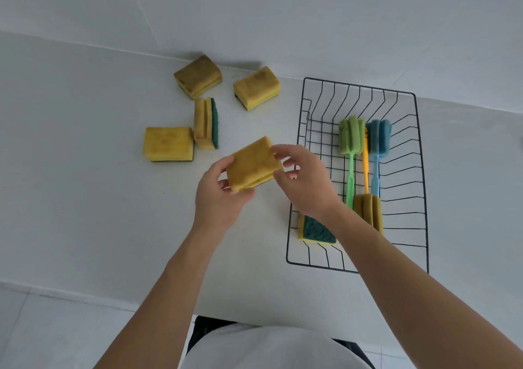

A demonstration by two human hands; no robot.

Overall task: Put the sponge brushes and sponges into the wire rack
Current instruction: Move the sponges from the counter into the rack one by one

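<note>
Both hands — left hand, right hand — pinching one stained yellow sponge, grooved along its edge

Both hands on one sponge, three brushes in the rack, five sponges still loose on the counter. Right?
Not quite: the head view shows four loose sponges on the counter, not five. Both hands, left and right, hold one sponge; three brushes lie in the rack.
</note>
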